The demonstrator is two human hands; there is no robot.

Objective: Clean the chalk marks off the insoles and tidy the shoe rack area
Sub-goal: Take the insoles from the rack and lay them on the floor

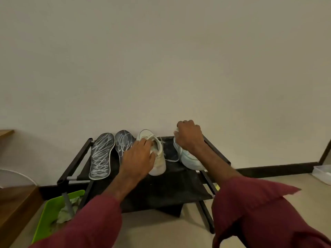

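Two dark insoles scribbled with white chalk lie on the left of the black shoe rack's (179, 187) top shelf: the left insole (101, 155) in full view, the right insole (123, 141) partly behind my left hand. My left hand (138, 158) grips the collar of a white sneaker (158, 158) standing mid-shelf, fingers curled into its opening. My right hand (189, 136) grips a second white sneaker (189, 159) at the shelf's right end, fingers curled over its upper. A loose lace (171, 159) lies between the shoes.
A green dustpan (48, 217) holding a crumpled greenish cloth (65, 214) and a grey handle sits on the floor at the lower left. Wooden furniture (14, 208) stands far left. A white container (323, 173) lies on the floor at right. The wall runs right behind the rack.
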